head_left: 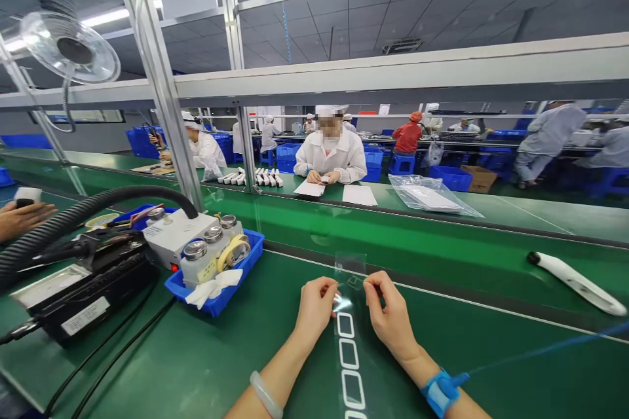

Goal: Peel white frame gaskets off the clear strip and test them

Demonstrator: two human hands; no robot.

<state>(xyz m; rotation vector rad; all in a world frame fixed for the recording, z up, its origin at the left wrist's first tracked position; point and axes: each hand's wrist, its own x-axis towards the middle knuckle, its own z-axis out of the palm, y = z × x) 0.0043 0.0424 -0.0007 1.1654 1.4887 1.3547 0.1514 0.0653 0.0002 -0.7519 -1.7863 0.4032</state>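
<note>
A transparent film strip [350, 357] lies lengthwise on the green belt, printed with several white rounded-rectangle outlines. Its upper part rises off the belt between my hands. My left hand [314, 308] pinches its left edge between thumb and fingers, with a pale bangle [266, 395] on that wrist. My right hand [390, 317] pinches the right edge, and a blue wrist strap [441, 393] with a thin blue cord circles that wrist.
A blue tray [215, 281] of metal-lidded bottles and a white cloth stands left, beside a black machine [86, 288] and a ribbed hose. A co-worker's hand [24, 219] rests far left. A white pen-shaped tool [574, 283] lies right. Seated workers sit beyond.
</note>
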